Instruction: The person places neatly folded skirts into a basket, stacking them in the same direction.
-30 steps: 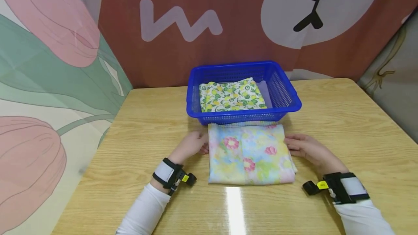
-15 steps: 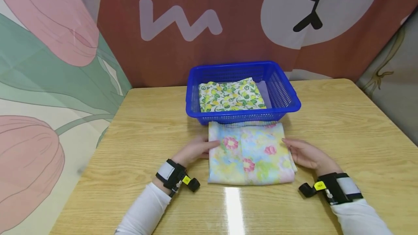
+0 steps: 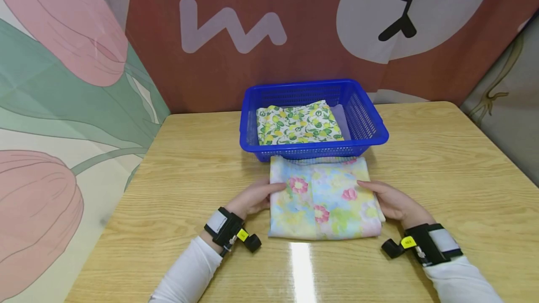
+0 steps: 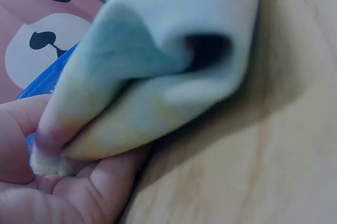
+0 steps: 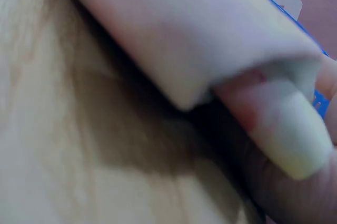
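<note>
A folded pastel cloth (image 3: 332,205) with pink flowers lies on the table just in front of the blue basket. My left hand (image 3: 254,196) grips its left side, thumb on top and fingers underneath. In the left wrist view the folded layers of the cloth (image 4: 131,87) are pinched between thumb and fingers (image 4: 113,176). On the opposite side, my right hand (image 3: 396,202) holds the right edge the same way, its thumb lying over the top. The right wrist view shows a rolled fold of the cloth (image 5: 210,34) with fingers (image 5: 284,203) beneath it.
The blue plastic basket (image 3: 375,120) stands at the back of the wooden table (image 3: 193,153), against a patterned backdrop. Inside it lie a folded lemon-print cloth (image 3: 299,123) and a purple cloth (image 3: 340,120).
Both hands have moved inward from beside the cloth. Their thumbs now lie over its left and right edges and the fingers have slid under. The basket has stayed put.
</note>
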`<move>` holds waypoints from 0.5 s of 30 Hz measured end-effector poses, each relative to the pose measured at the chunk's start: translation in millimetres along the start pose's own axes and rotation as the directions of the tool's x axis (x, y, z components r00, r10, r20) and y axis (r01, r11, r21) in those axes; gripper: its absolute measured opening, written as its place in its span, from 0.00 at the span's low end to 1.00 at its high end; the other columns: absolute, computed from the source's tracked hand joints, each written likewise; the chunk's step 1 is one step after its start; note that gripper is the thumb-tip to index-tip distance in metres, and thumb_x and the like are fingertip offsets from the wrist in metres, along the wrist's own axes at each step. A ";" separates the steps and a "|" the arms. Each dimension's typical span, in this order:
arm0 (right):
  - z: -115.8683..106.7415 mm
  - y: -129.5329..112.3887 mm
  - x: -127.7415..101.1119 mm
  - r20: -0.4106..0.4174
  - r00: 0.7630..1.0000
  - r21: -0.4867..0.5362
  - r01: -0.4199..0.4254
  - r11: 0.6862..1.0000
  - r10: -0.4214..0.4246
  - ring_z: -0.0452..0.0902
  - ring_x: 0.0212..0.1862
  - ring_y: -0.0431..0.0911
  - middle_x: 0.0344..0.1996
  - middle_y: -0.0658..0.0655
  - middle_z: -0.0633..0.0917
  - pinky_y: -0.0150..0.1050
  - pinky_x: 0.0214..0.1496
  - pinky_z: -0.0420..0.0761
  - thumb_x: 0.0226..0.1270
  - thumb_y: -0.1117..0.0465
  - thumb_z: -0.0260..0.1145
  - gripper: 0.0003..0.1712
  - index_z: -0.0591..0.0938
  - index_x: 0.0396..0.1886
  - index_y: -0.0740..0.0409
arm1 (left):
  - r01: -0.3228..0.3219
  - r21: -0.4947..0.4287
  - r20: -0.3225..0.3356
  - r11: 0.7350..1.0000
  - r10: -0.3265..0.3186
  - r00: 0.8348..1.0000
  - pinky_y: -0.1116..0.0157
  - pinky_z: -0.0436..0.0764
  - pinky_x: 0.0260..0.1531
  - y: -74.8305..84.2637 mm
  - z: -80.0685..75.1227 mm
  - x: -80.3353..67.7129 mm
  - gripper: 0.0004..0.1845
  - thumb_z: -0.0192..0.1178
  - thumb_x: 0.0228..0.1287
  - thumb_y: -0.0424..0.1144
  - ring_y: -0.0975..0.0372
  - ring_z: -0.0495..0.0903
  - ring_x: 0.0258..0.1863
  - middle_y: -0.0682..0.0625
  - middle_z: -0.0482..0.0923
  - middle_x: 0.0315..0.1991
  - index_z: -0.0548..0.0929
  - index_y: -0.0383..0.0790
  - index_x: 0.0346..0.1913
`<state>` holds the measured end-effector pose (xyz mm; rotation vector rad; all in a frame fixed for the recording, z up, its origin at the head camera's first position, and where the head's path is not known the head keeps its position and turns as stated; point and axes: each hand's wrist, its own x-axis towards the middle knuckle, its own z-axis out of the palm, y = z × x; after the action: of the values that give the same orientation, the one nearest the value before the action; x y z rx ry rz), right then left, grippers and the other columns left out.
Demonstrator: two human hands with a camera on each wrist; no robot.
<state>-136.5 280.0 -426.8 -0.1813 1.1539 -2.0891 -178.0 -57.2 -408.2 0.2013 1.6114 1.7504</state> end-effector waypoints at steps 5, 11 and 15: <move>-0.9 0.6 0.4 -0.039 0.999 -0.026 -0.019 0.999 0.018 0.80 0.51 0.47 0.48 0.55 0.83 0.43 0.55 0.79 0.79 0.56 0.37 0.16 0.69 0.54 0.52 | 0.011 -0.153 0.120 0.988 0.007 0.993 0.55 0.75 0.57 -1.6 7.6 0.7 0.24 0.42 0.73 0.36 0.57 0.79 0.53 0.37 0.70 0.62 0.58 0.31 0.68; 1.5 2.1 1.8 -0.028 0.999 -0.015 -0.029 0.999 0.029 0.81 0.51 0.48 0.48 0.56 0.83 0.44 0.55 0.79 0.79 0.56 0.37 0.16 0.69 0.55 0.53 | 0.032 -0.221 0.150 0.975 0.002 0.989 0.56 0.71 0.61 -6.0 15.2 4.2 0.24 0.41 0.73 0.38 0.59 0.77 0.53 0.45 0.73 0.57 0.58 0.33 0.68; 2.3 3.6 1.4 -0.053 0.998 -0.020 -0.032 0.999 0.031 0.81 0.51 0.49 0.48 0.56 0.84 0.45 0.55 0.79 0.78 0.56 0.39 0.14 0.66 0.56 0.52 | 0.048 -0.233 0.145 0.971 -0.014 0.989 0.54 0.69 0.63 -8.4 15.7 6.0 0.24 0.41 0.73 0.39 0.59 0.77 0.52 0.46 0.73 0.56 0.58 0.32 0.68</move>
<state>-134.6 276.3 -428.5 -0.1183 1.2022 -2.0662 -170.0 -41.5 -414.9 0.1810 1.2860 1.8424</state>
